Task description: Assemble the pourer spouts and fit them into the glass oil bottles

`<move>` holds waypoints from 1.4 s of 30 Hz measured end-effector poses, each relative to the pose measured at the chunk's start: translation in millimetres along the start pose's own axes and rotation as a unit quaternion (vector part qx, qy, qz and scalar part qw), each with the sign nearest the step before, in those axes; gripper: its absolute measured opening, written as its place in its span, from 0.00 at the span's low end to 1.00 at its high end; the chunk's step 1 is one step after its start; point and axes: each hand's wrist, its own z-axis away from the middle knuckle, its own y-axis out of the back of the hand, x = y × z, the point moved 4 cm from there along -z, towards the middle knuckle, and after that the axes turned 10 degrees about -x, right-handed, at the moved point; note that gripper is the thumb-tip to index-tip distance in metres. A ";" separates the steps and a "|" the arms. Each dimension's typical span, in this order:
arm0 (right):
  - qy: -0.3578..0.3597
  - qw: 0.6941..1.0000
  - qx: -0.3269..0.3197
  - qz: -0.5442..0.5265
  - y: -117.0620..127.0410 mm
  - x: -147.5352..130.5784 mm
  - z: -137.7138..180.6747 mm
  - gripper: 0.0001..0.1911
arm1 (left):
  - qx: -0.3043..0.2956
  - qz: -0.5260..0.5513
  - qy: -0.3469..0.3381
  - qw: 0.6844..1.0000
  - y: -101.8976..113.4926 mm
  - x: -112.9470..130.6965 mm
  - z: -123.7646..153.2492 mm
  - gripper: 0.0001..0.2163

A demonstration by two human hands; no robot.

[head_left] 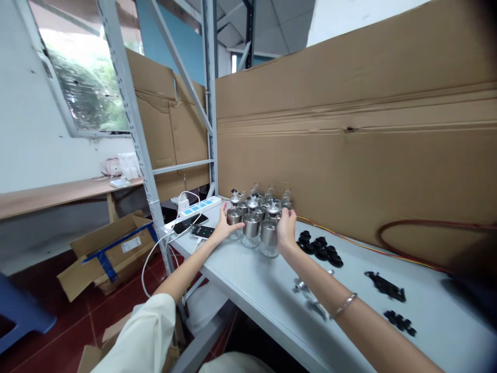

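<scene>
Glass bottles [251, 228] touch the spread left hand [224, 225]; right hand [286, 229] beside them, grip unclear.

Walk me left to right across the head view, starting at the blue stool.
Blue stool, open cardboard box, power strip, left hand, middle front glass bottle, right hand, round black parts, elongated black part.

White wall [19, 140] far L w/ framed window [83, 67], bright, greenery [87, 98] beyond; wooden bench [50, 194] runs below, blue stool [21, 303] on dk red tile floor [73, 324]. Grey slotted-metal rack [132, 124] rises by lt-grey worktop [240, 269], cardboard sheeting [349, 98] lining the back; blue wall [159, 46] & grey panelled ceiling [287, 26] visible above.
</scene>
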 end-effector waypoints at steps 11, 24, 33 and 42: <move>-0.009 0.990 -0.135 -0.042 31.4 -37.5 -8.9 0.23 | 0.116 -0.141 -0.173 0.968 -33.8 52.2 56.8 0.29; 0.046 0.986 -0.150 0.064 24.6 -46.0 -0.9 0.22 | -0.028 -0.007 -0.135 0.990 -87.8 68.7 68.1 0.22; 0.078 0.971 -0.160 0.158 16.3 -59.0 19.7 0.08 | 0.001 0.058 -0.147 0.987 -80.8 86.4 68.3 0.22; 0.125 0.941 -0.257 0.183 37.2 -90.9 83.9 0.09 | -0.109 0.105 -0.054 0.987 -94.7 101.9 72.2 0.26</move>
